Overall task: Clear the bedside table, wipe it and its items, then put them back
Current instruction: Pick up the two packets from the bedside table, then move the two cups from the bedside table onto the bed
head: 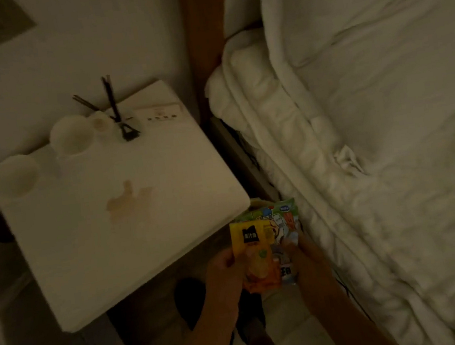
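Dim, blurry light: both hands, left (222, 271) and right (305, 263), each grip closed on snack packets (261, 243) beside the stained surface (131, 243); two white cups' (71, 136) contents unreadable.

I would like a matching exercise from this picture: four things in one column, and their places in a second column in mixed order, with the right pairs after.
Things:
1. snack packets
2. brown stain
3. two white cups
4. white duvet

Places:
A. on the bed, right of the bedside table
B. middle of the tabletop
C. back left of the tabletop
D. held between the left hand and right hand, off the table's front right corner

Pairs: 1-D, 2-B, 3-C, 4-A
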Available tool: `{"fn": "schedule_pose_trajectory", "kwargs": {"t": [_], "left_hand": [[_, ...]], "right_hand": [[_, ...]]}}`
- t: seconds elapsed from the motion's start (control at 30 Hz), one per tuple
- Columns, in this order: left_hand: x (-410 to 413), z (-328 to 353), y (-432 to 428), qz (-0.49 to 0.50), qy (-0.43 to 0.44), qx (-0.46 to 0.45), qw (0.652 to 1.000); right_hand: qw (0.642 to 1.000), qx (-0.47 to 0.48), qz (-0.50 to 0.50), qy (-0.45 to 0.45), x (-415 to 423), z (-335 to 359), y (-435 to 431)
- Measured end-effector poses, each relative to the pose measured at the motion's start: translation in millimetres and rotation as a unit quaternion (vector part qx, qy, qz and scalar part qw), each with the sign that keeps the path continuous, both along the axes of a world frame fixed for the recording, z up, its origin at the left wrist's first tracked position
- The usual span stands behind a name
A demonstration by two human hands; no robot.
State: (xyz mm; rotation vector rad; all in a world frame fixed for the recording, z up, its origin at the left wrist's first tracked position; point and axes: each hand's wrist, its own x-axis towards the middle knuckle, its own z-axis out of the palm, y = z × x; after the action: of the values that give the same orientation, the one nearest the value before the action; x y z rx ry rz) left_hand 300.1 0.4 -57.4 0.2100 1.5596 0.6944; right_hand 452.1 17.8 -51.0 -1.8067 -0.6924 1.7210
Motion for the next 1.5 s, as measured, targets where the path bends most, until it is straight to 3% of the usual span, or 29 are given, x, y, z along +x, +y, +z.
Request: {"fn": "schedule_pose_trajectory", "kwargs": {"t": [0.27, 0.43, 0.57, 0.7, 0.8, 0.93, 1.17, 1.3, 1.5], "left_hand": [[52.8, -26.9, -3.7, -0.076, 0.11, 0.033, 0.99], [63.5, -67.6, -2.2, -0.043, 0.056, -0.033, 0.997], [58.1, -103.3, -5.9, -0.021, -0.012, -0.124, 0.992], [53.6, -131.5, -8.1, -0.015, -0.004, -0.159, 0.987], [53.4, -150.4, -6.3, 0.018, 0.0, -0.184, 0.983], [54.3, -165.6, 6.8, 0.036, -0.031, -0.215, 0.975], [44.5, -161.5, 12.9, 0.058, -0.085, -0.219, 0.97], [27.5, -136.9, 11.9, 0.055, -0.091, -0.183, 0.977], [-10.0, -64.7, 26.0, 0.026, -0.043, -0.118, 0.992]], "right_hand": [[0.999, -0.036, -0.019, -0.008, 46.0, -33.6, -20.6], [0.996, -0.078, -0.034, -0.01, 54.7, -87.2, -22.5], [0.991, -0.12, 0.015, -0.058, 52.9, -153.6, -23.6], [0.986, -0.13, 0.057, -0.088, 62.0, -241.1, -39.5], [0.987, -0.151, 0.041, -0.041, 50.9, -257.5, -33.9], [0.979, -0.203, -0.023, 0.018, 37.0, -235.7, -12.2], [0.971, -0.236, -0.023, -0.025, 40.1, -196.4, 13.6], [0.965, -0.259, -0.014, -0.025, 23.6, -168.2, 20.2], [0.975, -0.221, -0.011, 0.021, -10.4, -96.4, 36.0]]}}
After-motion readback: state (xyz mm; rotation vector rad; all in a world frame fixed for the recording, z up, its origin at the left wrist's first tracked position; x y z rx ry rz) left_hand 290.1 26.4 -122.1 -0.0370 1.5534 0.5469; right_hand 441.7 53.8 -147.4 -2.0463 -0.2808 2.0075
